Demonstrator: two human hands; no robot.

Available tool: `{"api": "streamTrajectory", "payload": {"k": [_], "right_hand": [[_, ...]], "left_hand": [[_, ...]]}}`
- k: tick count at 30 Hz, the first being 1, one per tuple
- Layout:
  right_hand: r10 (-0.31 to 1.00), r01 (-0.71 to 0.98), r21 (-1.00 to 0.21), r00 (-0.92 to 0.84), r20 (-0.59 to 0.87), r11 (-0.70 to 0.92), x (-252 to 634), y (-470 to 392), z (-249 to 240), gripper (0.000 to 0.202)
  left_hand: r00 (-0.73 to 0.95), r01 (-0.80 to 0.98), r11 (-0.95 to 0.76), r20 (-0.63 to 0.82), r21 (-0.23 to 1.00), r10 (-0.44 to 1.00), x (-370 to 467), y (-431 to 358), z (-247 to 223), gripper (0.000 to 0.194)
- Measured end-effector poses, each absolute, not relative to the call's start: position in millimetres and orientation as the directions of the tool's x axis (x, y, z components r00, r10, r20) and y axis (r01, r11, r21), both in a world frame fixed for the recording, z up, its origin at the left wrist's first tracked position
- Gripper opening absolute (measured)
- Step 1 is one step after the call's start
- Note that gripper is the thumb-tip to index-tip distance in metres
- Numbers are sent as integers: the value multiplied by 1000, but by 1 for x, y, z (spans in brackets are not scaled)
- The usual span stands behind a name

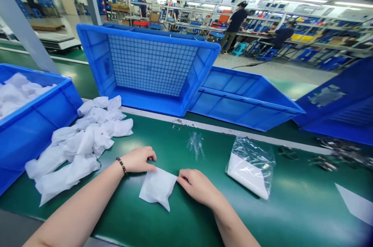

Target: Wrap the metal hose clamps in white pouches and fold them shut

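Note:
A square white wrapping sheet of thin, soft material lies on the green work surface, with a lump under or inside it and its near corner sticking out. At its far left corner is my left hand, fingers curled and thumb touching the edge. My right hand pinches the sheet's right corner between thumb and finger. Left of my hands, several crumpled white wrapped bundles lie in a pile. To the right rests a clear plastic bag containing a stack of white sheets.
A blue crate at left holds more white bundles. Another blue crate stands tilted at the back, beside a lower blue crate. Small clear plastic pieces lie ahead; shiny metal parts are at far right. People work in the background.

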State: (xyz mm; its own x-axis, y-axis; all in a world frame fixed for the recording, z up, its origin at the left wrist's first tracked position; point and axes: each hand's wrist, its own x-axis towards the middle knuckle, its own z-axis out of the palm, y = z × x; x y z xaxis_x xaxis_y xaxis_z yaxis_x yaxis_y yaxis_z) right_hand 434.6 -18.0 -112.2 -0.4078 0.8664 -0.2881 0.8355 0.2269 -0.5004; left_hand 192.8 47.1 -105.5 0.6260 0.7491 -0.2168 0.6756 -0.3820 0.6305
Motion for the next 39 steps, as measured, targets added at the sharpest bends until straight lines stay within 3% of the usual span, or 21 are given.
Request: {"api": "streamTrajectory", "payload": {"k": [6,12,16,25,32,36,39], "right_hand": [[888,830,-521,-377,-263,198,432,-16,-120,26],[903,781,-607,-355,-241,145,435,-9,-134,27],[914,752,-641,-355,-198,153,437,-5,-140,30],[921,769,-605,-361,-146,205,432,-12,-136,25],[905,775,-583,-398,-150,244,433,-14,-142,24],[908,776,-580,-395,-140,248,435,-13,-145,23],[915,766,-594,-385,-118,246,434,-15,-140,20]], "left_hand": [[695,686,-499,-272,530,666,193,36,-102,5],[655,738,-518,-272,432,705,198,29,-108,14],[641,759,-527,-299,383,707,199,28,-111,9],[573,817,-456,-405,353,712,200,33,-108,14],[456,879,-302,-464,369,759,190,30,-89,19],[322,934,-223,-394,278,861,166,31,-69,16],[190,972,-153,-212,177,959,148,37,-43,16]]}}
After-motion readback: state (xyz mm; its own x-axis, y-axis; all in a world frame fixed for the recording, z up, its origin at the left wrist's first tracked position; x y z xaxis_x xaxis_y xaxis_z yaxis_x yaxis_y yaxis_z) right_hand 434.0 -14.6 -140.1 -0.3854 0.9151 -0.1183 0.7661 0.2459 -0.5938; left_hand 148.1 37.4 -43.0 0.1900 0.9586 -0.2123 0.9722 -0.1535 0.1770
